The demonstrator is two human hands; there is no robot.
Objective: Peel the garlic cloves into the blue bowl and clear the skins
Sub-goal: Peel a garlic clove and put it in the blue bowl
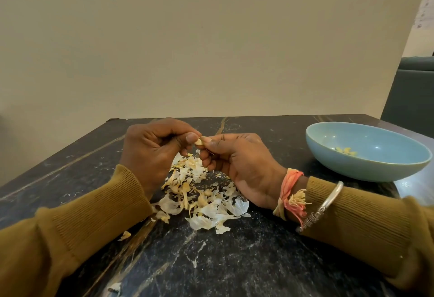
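Midway, both hands worked one garlic clove [199, 141] above the table's [234, 261] middle: the left hand [150, 146] and right hand [234, 158] each pinched an end. Loose skins [199, 195] lay heaped beneath them, uncleared. Near the right edge, the blue bowl [366, 151] held only a few peeled pieces [346, 151], so peeling seemed unfinished.

1. Garlic clove [199, 142] — small, pale, pinched aloft between left hand [150, 149] and right hand [239, 163];
2. Skins [199, 193] — white and tan papery flakes heaped loose on the table [258, 261] just beneath it; a few strays lie nearer;
3. Blue bowl [389, 140] — shallow, upright, off right, apart from the heap; a few yellowish peeled cloves [346, 151] inside.
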